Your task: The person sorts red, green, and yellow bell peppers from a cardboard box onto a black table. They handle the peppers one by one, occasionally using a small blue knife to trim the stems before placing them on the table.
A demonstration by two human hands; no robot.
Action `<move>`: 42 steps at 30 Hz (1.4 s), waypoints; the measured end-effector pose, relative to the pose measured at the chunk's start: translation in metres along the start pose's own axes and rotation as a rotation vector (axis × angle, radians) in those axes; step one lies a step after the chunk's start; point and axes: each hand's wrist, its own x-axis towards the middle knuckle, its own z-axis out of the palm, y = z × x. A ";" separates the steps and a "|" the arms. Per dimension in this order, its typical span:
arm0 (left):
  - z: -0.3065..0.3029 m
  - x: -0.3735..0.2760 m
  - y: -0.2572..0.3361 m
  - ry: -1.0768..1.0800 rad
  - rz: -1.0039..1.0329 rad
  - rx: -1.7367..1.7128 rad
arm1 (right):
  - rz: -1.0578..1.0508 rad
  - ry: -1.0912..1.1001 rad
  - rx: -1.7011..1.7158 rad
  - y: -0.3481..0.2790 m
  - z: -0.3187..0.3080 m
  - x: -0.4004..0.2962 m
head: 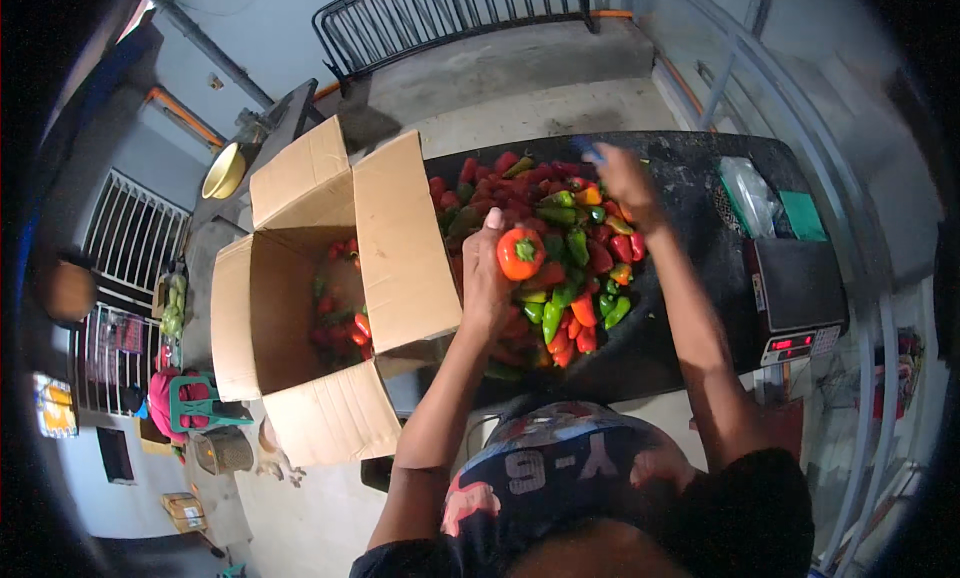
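My left hand grips an orange-red bell pepper with its green stem facing up, above a large pile of red, green and orange peppers on the black table. At the far side of the pile is my right hand, blurred, closed around a small blue object whose kind I cannot make out. An open cardboard box, flaps spread, stands left of the pile. Inside it lie more peppers, mostly red.
On the table's right end sits a digital scale with a lit red display. Behind it lie a clear plastic bag and a green item. A yellow basin and a green plastic chair are to the left. A metal railing leans at the back.
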 end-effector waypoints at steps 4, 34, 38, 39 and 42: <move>0.000 -0.003 0.006 -0.051 -0.126 -0.080 | -0.008 0.132 0.053 0.107 0.003 0.001; -0.399 0.110 -0.264 0.222 -0.596 1.259 | 0.461 0.070 -0.034 -0.049 0.035 -0.195; -0.358 0.118 -0.245 0.271 -0.549 1.346 | 0.476 0.203 -0.143 -0.052 0.025 -0.238; -0.374 0.116 -0.242 0.290 -0.550 1.308 | 0.469 0.205 -0.127 -0.055 0.027 -0.237; -0.420 0.124 -0.231 0.361 -0.571 0.946 | 0.447 0.177 -0.033 -0.061 0.030 -0.227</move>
